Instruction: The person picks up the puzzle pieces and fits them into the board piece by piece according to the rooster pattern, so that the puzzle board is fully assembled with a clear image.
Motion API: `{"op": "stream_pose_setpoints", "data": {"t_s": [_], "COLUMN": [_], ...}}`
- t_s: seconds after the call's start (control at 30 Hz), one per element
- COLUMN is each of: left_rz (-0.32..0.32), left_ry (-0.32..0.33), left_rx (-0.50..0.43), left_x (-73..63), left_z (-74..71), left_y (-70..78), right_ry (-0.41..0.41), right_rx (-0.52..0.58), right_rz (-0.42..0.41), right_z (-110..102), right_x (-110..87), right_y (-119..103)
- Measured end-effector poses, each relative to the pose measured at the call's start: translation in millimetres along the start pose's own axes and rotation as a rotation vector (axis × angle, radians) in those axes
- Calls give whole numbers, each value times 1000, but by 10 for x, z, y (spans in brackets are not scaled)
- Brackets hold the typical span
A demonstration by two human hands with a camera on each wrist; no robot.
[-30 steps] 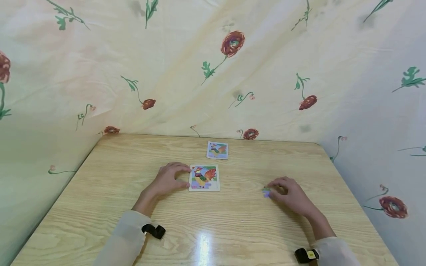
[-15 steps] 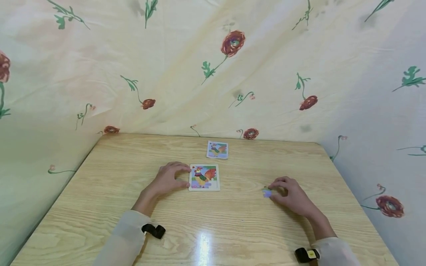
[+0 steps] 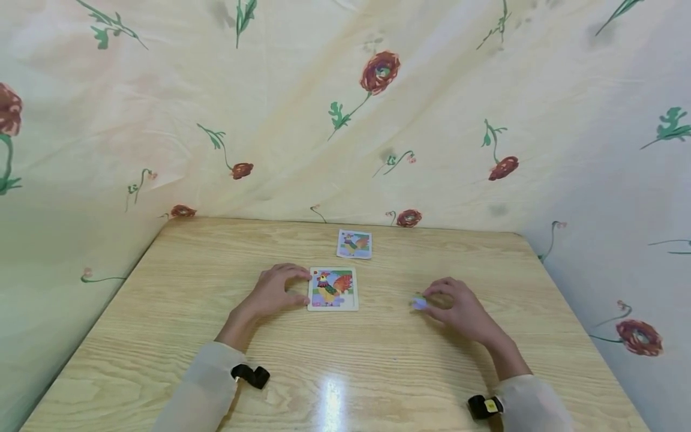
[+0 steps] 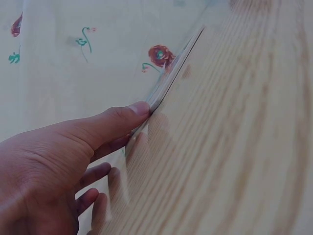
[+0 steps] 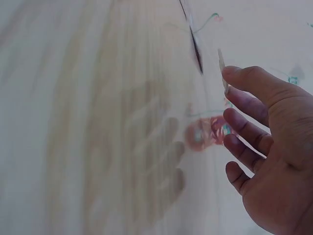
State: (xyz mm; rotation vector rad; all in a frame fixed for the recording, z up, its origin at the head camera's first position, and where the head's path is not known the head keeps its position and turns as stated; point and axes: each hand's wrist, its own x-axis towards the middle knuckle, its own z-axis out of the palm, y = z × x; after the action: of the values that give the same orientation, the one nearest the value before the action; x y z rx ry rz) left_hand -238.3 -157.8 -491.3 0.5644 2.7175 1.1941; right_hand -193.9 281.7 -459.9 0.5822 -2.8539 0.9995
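Note:
A square jigsaw puzzle board with a rooster picture lies flat near the middle of the table, a pale gap at its lower right. Curved at its left edge, my left hand holds the board with thumb and fingertips; the left wrist view shows the thumb on the board's rim. To the board's right, my right hand pinches a small puzzle piece, lilac with some green. In the right wrist view the piece is seen edge-on between thumb and index finger, raised off the table; the other fingers are loosely bent.
Behind the board lies a small picture card with the same rooster. The wooden table ends at a flower-printed cloth along the back and sides. Light glares on the tabletop near the front.
My right hand has lifted the puzzle piece and moved it left and slightly away from me, toward the board. The left hand and the board stay in place.

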Motion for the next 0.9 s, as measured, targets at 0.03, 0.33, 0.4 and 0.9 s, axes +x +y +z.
{"op": "stream_pose_setpoints", "data": {"t_s": [0.03, 0.33, 0.4, 0.9], "left_rz": [-1, -18, -16, -11], "left_ry": [1, -3, -3, 7], "left_rx": [-1, -7, -3, 5], "left_x": [1, 13, 23, 13], "left_z": [0, 1, 8, -10], "left_y": [2, 26, 25, 16], "right_ry": [-1, -60, -68, -171], "right_rx": [3, 74, 80, 137], "right_rz": [-7, 14, 7, 25], "right_z": [17, 238, 298, 819], "right_x": [34, 346, 408, 729], "right_y": [-29, -379, -454, -834]}}
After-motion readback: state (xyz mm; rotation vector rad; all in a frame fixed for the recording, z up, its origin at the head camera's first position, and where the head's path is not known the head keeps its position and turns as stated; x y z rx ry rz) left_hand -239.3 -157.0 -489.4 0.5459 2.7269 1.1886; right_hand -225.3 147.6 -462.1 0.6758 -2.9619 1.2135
